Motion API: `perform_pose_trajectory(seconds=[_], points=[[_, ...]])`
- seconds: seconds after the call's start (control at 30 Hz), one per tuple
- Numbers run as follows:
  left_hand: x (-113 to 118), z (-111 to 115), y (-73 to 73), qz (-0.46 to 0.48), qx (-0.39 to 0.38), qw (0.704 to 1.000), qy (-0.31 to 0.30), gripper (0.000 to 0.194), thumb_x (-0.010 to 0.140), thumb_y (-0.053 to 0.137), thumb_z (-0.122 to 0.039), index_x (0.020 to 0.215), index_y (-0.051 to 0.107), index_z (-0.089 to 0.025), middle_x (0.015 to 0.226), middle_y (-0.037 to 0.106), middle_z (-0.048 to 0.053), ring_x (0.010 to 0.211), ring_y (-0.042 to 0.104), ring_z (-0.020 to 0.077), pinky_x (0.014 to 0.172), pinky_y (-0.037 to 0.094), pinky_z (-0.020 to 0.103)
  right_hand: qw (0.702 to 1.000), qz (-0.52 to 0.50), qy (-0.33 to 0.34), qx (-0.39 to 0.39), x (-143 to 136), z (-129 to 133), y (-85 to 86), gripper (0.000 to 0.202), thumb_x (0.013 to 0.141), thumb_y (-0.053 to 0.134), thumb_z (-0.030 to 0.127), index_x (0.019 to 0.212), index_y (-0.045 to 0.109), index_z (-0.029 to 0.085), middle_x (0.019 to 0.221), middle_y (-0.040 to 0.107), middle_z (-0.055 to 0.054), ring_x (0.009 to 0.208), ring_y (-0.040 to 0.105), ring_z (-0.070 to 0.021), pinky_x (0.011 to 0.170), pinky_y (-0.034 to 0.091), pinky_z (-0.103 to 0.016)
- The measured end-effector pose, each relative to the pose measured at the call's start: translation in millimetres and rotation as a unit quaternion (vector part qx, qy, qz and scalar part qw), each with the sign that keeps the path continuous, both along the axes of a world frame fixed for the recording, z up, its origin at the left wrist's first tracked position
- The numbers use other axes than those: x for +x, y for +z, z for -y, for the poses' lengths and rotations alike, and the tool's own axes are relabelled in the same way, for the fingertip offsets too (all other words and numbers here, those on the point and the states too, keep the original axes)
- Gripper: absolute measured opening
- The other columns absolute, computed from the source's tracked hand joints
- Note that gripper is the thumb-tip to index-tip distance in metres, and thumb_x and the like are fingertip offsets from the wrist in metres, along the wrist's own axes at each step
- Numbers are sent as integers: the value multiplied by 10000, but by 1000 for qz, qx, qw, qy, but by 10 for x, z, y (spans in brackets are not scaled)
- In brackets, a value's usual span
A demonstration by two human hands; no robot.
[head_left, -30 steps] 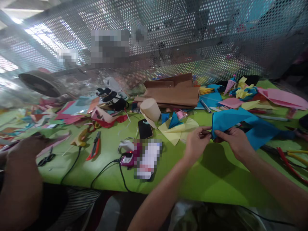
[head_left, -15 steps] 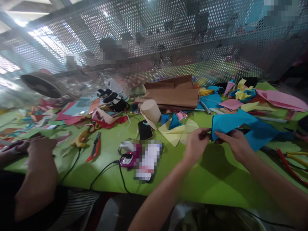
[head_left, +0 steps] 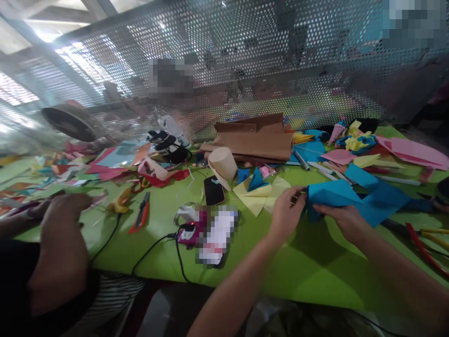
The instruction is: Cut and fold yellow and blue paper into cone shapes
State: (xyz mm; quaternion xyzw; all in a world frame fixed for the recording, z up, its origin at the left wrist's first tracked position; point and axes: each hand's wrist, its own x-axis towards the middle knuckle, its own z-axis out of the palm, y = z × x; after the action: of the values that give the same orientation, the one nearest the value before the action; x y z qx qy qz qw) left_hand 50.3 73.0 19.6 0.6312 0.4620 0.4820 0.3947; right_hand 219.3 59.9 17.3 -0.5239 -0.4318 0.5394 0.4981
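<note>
A sheet of blue paper (head_left: 333, 193), bent and folded, is held up over the green table. My left hand (head_left: 289, 208) pinches its left edge between thumb and fingers. My right hand (head_left: 342, 220) is closed on its lower edge, with the thumb in front and the other fingers mostly hidden. To the right, more blue paper (head_left: 386, 201) spreads out; whether it is the same sheet I cannot tell. Yellow paper pieces (head_left: 252, 196) with a small blue folded piece (head_left: 257, 180) on top lie just left of my left hand.
Left of my arms are a blurred-out phone (head_left: 218, 238), a purple power strip (head_left: 191, 234), a black phone-like slab (head_left: 213, 191) and a red utility knife (head_left: 140, 213). Red-handled pliers (head_left: 421, 243) lie right. Brown paper (head_left: 250, 142) is behind. A co-worker's arm (head_left: 63, 234) rests far left.
The blue paper's left part has bent lower and flatter, and its right part has shifted in shape. Both my hands keep hold of it. The view has tilted slightly.
</note>
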Motion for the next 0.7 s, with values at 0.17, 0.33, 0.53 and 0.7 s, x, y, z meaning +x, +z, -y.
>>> perform_pose_trajectory(seconds=[0.17,0.33,0.53,0.7], points=[[-18,51,56,-102,39,993,41,170,926,568,-130,998,710,-191,988,727,55,875,644,183,770,480,281,1000,9,-13,6,34,4,-7,361,585,954,480,863,833,285,987,831,-47,990,757,-336,899,616,-482],[-15,84,70,-166,77,982,54,133,974,589,-249,908,695,-203,898,713,47,831,627,187,746,443,287,1000,-2,14,12,59,14,37,314,679,901,534,863,836,289,924,835,-36,908,767,-302,868,631,-457],[-15,91,82,-185,76,977,68,137,985,576,-245,919,693,-221,881,720,34,801,631,182,718,417,283,1000,-18,17,7,37,20,43,350,655,921,521,900,848,281,945,838,-48,951,774,-328,917,628,-503],[-18,98,68,-205,113,969,81,128,959,598,-211,895,709,-221,903,705,45,835,641,187,737,436,283,999,-32,13,16,12,21,27,310,676,925,447,930,847,287,1017,836,-41,1041,758,-322,987,606,-503]])
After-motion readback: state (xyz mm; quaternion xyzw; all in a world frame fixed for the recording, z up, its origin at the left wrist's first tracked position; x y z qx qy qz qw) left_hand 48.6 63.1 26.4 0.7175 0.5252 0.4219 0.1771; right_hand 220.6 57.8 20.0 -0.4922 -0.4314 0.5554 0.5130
